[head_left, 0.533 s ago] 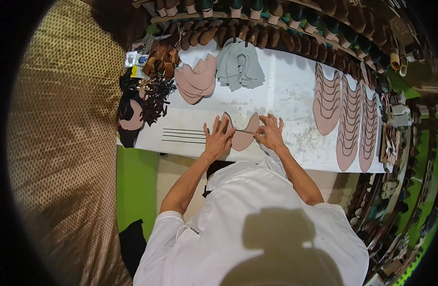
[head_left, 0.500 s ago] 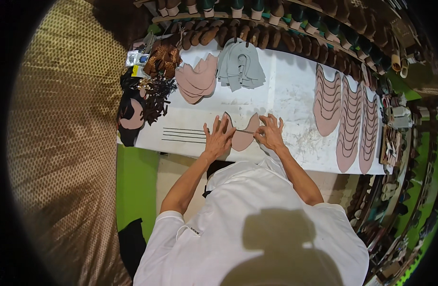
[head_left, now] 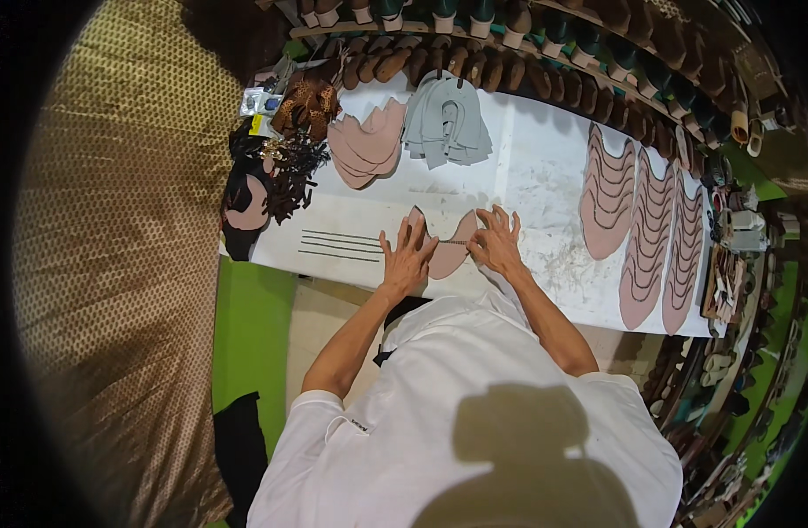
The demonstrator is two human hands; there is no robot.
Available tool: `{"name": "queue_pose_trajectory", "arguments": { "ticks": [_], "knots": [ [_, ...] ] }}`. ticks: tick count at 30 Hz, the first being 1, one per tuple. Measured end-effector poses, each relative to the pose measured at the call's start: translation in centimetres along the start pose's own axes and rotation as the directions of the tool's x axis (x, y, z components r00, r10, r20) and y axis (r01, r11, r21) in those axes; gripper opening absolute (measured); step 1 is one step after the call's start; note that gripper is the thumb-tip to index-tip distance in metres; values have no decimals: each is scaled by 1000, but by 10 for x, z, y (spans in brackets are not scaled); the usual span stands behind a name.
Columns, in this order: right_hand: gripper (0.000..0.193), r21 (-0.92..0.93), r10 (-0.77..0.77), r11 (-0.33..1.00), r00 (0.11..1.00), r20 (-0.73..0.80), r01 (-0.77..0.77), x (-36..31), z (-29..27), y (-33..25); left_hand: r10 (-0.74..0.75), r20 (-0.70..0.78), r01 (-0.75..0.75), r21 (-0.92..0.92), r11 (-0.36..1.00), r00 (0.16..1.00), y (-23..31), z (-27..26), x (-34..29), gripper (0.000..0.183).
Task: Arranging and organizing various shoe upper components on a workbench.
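Note:
A pink curved U-shaped shoe-upper piece (head_left: 444, 265) lies on the white table just in front of me. Across its middle runs a thin dark beaded-looking trim strip (head_left: 454, 242). My left hand (head_left: 407, 262) rests on the piece's left arm with fingers spread, its thumb at the strip's left end. At the right arm of the piece, my right hand (head_left: 498, 247) pinches the other end of the strip between thumb and forefinger, the remaining fingers raised. Several similar dark strips (head_left: 338, 240) lie in parallel rows left of my left hand.
Pink pieces edged with dark trim (head_left: 608, 229) overlap in columns at the right. Plain pink pieces (head_left: 366, 145) and grey pieces (head_left: 448, 119) are stacked at the back. Dark scraps (head_left: 291, 189) cover the left end. Shoe racks (head_left: 545, 48) stand behind the white table (head_left: 545, 167).
My right hand has shifted very slightly left, its fingers still pinching the strip. My left hand stays on the piece. The whole view has tilted a little.

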State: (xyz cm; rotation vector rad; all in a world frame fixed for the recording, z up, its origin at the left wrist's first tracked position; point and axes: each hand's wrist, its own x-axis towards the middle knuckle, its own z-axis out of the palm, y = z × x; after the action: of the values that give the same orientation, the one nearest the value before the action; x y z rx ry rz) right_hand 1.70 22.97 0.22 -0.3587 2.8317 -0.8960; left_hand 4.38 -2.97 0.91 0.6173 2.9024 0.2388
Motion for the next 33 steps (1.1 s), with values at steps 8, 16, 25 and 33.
{"name": "queue_pose_trajectory", "arguments": {
  "ticks": [8, 16, 25, 33],
  "knots": [
    [21, 18, -51, 998, 997, -56, 52, 8, 0, 4, -14, -48, 13, -17, 1000, 999, 6, 6, 6, 62],
    [21, 2, -79, 997, 996, -36, 79, 15, 2, 10, -27, -27, 26, -51, 998, 999, 17, 8, 1, 62],
    [21, -38, -80, 996, 996, 26, 81, 22, -3, 9, -73, -23, 69, -136, 988, 997, 27, -1, 6, 50],
    [20, -60, -111, 992, 993, 30, 112, 30, -6, 7, -67, -85, 55, -135, 989, 994, 29, 7, 6, 46]
  ]
}}
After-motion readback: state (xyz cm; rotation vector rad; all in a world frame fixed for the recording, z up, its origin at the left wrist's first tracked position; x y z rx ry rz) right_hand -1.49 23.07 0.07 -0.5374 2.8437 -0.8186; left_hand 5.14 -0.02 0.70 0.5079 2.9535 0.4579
